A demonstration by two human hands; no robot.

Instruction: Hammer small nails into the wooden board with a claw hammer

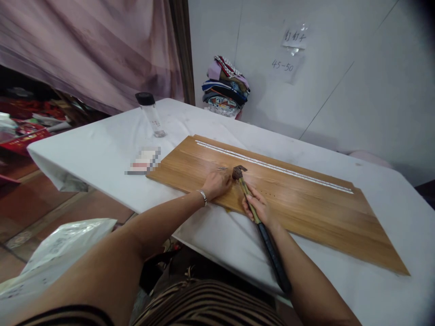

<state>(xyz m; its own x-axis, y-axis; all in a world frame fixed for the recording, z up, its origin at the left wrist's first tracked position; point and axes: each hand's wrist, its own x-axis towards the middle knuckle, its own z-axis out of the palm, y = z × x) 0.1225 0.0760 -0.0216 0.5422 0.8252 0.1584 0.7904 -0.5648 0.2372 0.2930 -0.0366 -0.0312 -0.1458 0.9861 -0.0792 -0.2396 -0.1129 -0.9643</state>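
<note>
My right hand (256, 203) is wrapped around the upper handle of a claw hammer (249, 199), whose black grip slants down towards me. The rusty hammer head is just beside the fingertips of my left hand (218, 183). Those fingers are pinched together low over a wooden board (316, 203); whatever is between them is hidden. A few thin loose nails (222, 168) lie on the board just beyond my left hand. To the right of the hammer, a short row of small dark spots (270, 194) marks the wood. My left wrist wears a metal bracelet (203, 197).
The board lies on a table with a white cloth (95, 145). Along its far side runs a pale ruler-like strip (272, 165). A clear bottle with a black lid (151, 115) and a blurred-out flat item (144, 160) stand left. Folded clothes (226, 88) are stacked behind.
</note>
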